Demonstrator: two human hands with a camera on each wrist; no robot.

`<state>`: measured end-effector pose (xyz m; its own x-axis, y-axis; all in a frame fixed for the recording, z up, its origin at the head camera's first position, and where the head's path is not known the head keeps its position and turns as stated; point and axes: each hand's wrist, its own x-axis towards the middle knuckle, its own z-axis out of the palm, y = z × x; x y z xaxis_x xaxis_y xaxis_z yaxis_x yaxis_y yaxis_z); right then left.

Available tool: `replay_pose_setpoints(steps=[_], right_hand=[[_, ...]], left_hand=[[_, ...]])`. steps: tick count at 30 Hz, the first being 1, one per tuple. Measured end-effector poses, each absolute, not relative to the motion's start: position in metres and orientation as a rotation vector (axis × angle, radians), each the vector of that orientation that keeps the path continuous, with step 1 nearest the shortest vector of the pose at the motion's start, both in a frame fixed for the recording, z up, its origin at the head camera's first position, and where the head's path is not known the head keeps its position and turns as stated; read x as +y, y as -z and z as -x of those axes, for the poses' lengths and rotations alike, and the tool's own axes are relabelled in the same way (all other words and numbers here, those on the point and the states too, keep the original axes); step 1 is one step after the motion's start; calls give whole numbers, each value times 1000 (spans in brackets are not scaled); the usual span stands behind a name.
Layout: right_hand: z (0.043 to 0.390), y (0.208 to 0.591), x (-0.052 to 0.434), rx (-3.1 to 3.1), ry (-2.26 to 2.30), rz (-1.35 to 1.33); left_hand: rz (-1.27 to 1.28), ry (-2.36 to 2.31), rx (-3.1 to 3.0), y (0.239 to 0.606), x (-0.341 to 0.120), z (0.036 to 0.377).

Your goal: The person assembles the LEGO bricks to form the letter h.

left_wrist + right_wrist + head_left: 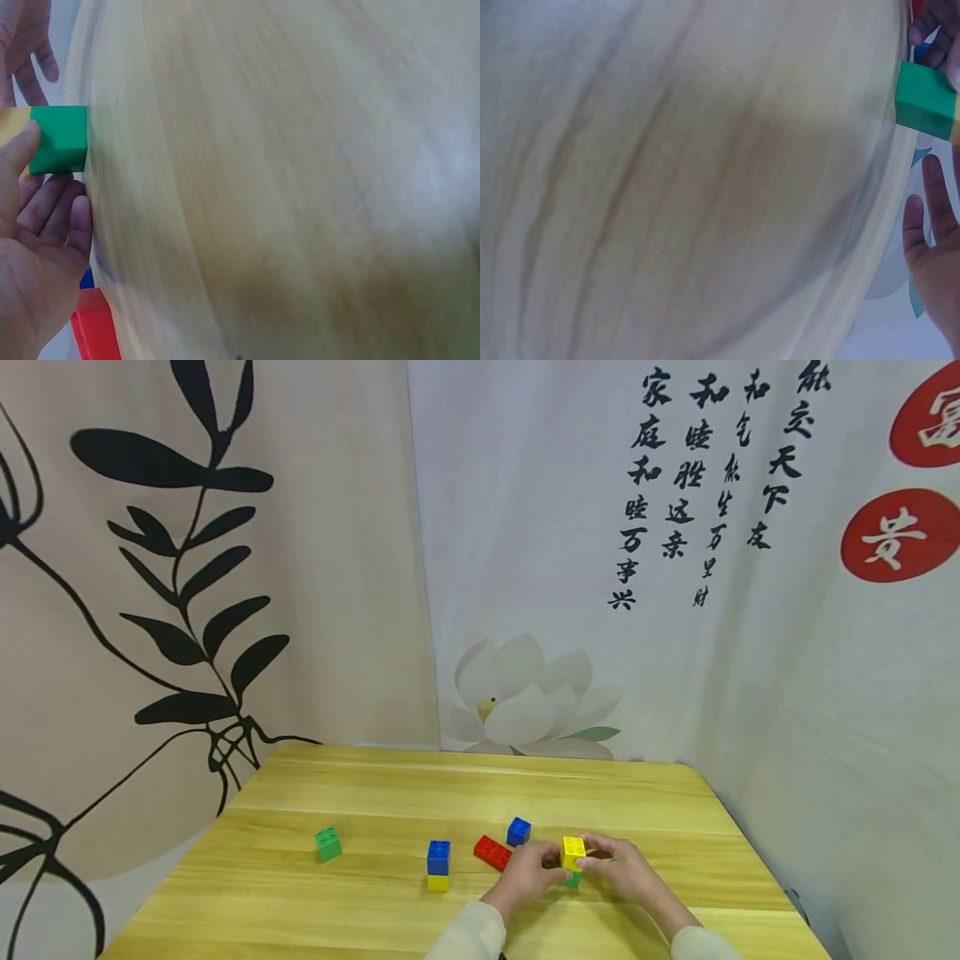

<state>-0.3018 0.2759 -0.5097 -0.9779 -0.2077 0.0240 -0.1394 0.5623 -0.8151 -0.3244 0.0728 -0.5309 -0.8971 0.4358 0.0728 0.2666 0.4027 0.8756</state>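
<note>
A yellow toy brick (573, 852) sits on top of a green brick (573, 881), making a small upright stack on the right half of the table. My left hand (527, 878) holds the green brick from the left, its thumb near the seam between the two in the left wrist view. From the right, my right hand (621, 867) pinches the yellow brick between thumb and index finger, while its other fingers (934, 191) stretch away loosely. The green brick's (61, 139) bottom is close against the wooden tabletop.
Just beyond my left hand lie a red brick (492, 852) and a blue brick (518, 832). Farther left, another blue brick (438, 857) stands on a yellow brick (438, 883). A single green brick (328, 843) is at the left of the wooden table (375, 785). Printed curtains hang behind.
</note>
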Motion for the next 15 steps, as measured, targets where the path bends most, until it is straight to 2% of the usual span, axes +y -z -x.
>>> replay_pose_setpoints(steps=[15], right_hand=[[303, 514, 274, 2732, 1429, 230]], left_hand=[[-587, -1470, 2536, 524, 64, 322]])
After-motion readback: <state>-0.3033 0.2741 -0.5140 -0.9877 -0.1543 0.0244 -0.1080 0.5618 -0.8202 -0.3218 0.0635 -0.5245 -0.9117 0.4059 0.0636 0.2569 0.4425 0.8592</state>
